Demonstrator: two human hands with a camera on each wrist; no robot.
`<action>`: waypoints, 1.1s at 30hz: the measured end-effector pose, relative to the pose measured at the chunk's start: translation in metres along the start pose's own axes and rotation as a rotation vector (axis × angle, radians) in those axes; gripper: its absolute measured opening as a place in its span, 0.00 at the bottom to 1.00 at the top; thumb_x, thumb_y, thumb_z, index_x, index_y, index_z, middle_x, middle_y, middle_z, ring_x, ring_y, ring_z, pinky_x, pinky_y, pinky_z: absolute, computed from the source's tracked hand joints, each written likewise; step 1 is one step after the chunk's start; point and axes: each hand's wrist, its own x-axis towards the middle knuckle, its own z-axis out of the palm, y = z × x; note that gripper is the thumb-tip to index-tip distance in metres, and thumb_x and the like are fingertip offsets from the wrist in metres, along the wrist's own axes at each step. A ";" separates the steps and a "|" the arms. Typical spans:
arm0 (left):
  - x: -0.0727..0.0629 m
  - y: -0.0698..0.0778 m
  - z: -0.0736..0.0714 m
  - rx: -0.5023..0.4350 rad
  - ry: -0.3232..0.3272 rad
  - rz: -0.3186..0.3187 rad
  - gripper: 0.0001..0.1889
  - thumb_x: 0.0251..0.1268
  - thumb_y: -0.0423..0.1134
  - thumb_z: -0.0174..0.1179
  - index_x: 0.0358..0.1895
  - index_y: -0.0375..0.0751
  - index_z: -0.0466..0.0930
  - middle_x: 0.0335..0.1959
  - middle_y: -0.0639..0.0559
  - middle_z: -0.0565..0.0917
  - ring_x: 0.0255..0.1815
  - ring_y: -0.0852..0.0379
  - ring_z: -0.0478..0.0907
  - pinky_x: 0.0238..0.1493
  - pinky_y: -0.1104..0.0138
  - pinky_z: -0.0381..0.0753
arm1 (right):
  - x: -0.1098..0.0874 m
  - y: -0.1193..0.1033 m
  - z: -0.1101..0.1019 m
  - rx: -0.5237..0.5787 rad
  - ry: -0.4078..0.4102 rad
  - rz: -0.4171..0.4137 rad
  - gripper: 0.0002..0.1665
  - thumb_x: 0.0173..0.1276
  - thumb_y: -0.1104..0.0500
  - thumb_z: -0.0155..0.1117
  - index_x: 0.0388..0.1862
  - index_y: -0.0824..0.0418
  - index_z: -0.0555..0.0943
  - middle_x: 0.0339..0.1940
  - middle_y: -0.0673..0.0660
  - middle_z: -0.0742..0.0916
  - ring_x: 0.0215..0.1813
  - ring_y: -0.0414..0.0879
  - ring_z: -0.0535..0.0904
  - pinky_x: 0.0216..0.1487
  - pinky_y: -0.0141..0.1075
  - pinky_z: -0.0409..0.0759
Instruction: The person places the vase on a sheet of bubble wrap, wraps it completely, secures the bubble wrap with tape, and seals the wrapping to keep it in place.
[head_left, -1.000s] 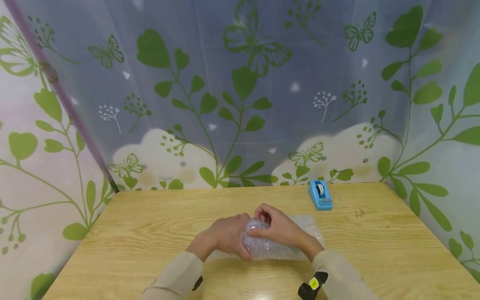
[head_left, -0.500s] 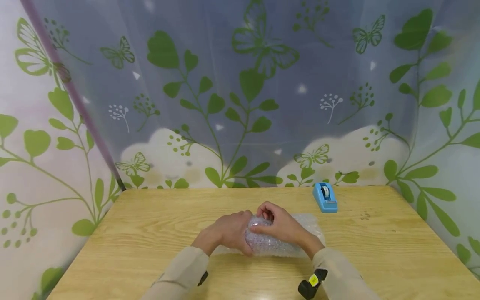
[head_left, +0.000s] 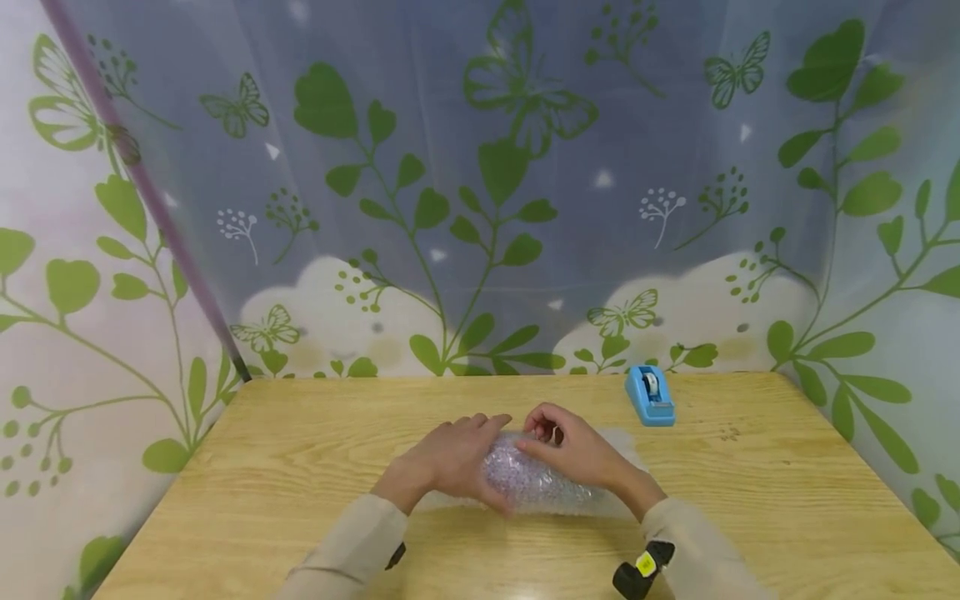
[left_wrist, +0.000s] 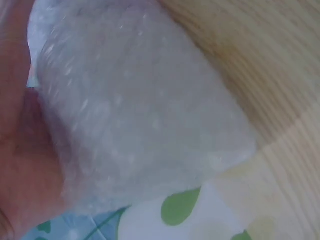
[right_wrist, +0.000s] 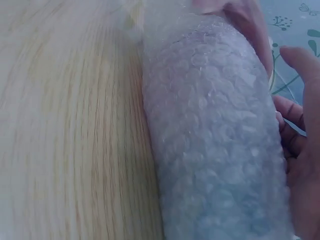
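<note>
A roll-shaped bundle in clear bubble wrap (head_left: 528, 479) lies on the wooden table, with a pale purple tint showing through; what is inside cannot be made out. My left hand (head_left: 453, 458) holds its left end, thumb on the near side and fingers reaching over the far side. Bubble wrap (left_wrist: 140, 110) fills most of the left wrist view, beside that hand. My right hand (head_left: 573, 450) is over the bundle's far side, thumb apart from loosely curled fingers. In the right wrist view, these fingers (right_wrist: 292, 132) are beside the wrap, with nothing seen pinched.
A blue tape dispenser (head_left: 651, 396) with a roll of tape stands at the back right of the wooden table (head_left: 322, 433). A leaf-and-butterfly printed curtain (head_left: 420, 183) hangs behind the table's far edge and along both sides.
My right hand has moved slightly right along the wrap. The left hand has shifted a little left, its fingers more stretched out. The bundle stays in roughly the same place.
</note>
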 end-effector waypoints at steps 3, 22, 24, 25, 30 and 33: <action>-0.002 -0.003 -0.007 -0.046 -0.010 -0.021 0.58 0.40 0.78 0.58 0.73 0.46 0.55 0.65 0.46 0.69 0.61 0.47 0.70 0.55 0.52 0.73 | -0.005 -0.001 -0.006 -0.049 0.027 -0.031 0.13 0.66 0.43 0.62 0.41 0.49 0.74 0.37 0.49 0.77 0.39 0.46 0.71 0.41 0.39 0.72; 0.000 -0.038 -0.037 -0.315 0.063 0.005 0.23 0.73 0.54 0.46 0.59 0.40 0.74 0.55 0.46 0.77 0.54 0.49 0.75 0.52 0.56 0.74 | -0.051 0.002 -0.047 -0.439 0.020 -0.191 0.09 0.71 0.48 0.57 0.29 0.42 0.76 0.18 0.35 0.74 0.18 0.31 0.68 0.21 0.29 0.69; 0.004 -0.035 -0.035 -0.326 0.041 0.013 0.23 0.74 0.53 0.45 0.61 0.42 0.73 0.55 0.48 0.77 0.55 0.50 0.75 0.53 0.56 0.73 | -0.056 0.000 -0.049 -0.424 -0.059 -0.141 0.12 0.72 0.46 0.55 0.27 0.43 0.78 0.17 0.36 0.76 0.17 0.31 0.70 0.21 0.29 0.71; 0.005 -0.033 -0.033 -0.333 0.022 0.009 0.23 0.74 0.53 0.45 0.62 0.42 0.72 0.56 0.48 0.77 0.55 0.51 0.74 0.54 0.56 0.73 | -0.058 0.000 -0.049 -0.410 -0.101 -0.106 0.14 0.73 0.45 0.53 0.28 0.44 0.78 0.16 0.37 0.77 0.17 0.31 0.71 0.22 0.30 0.72; 0.007 -0.025 -0.023 -0.396 -0.114 -0.032 0.24 0.75 0.52 0.43 0.68 0.48 0.67 0.61 0.49 0.74 0.62 0.50 0.70 0.60 0.55 0.68 | -0.065 -0.001 -0.044 -0.299 -0.208 0.029 0.22 0.75 0.42 0.46 0.28 0.50 0.80 0.18 0.44 0.80 0.20 0.38 0.76 0.26 0.33 0.76; 0.006 -0.024 -0.017 -0.447 -0.161 -0.044 0.24 0.76 0.52 0.41 0.68 0.47 0.67 0.64 0.51 0.72 0.66 0.50 0.66 0.63 0.55 0.65 | -0.066 -0.001 -0.042 -0.258 -0.181 0.066 0.24 0.75 0.41 0.45 0.26 0.52 0.78 0.18 0.45 0.81 0.21 0.40 0.76 0.26 0.34 0.75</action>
